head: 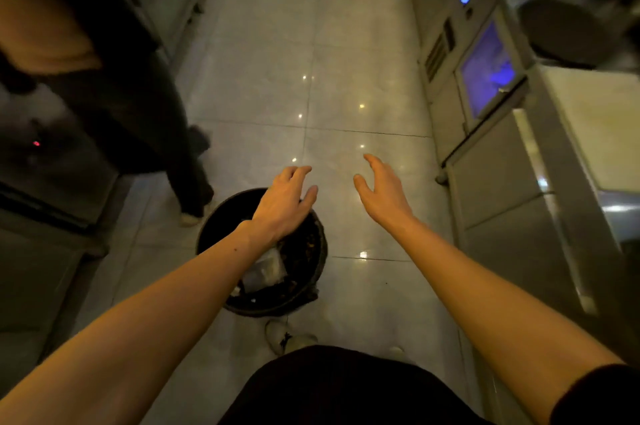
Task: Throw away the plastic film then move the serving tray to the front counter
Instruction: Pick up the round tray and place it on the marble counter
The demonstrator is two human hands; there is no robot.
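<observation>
A round black trash bin (313, 289) stands on the tiled floor right in front of my feet. Crumpled clear plastic film (265, 272) lies inside it on dark waste. My left hand (285, 205) hovers over the bin's far rim, fingers curled loosely and holding nothing. My right hand (382, 191) is raised to the right of the bin over bare floor, fingers spread and empty. No serving tray shows in this view.
Another person (114, 106) in dark trousers stands at the left, one shoe (190, 217) close to the bin. Steel cabinets (512, 189) line the right side, with a blue-lit window (485, 71). A dark counter (41, 217) runs along the left. The glossy aisle floor (311, 61) stretches ahead.
</observation>
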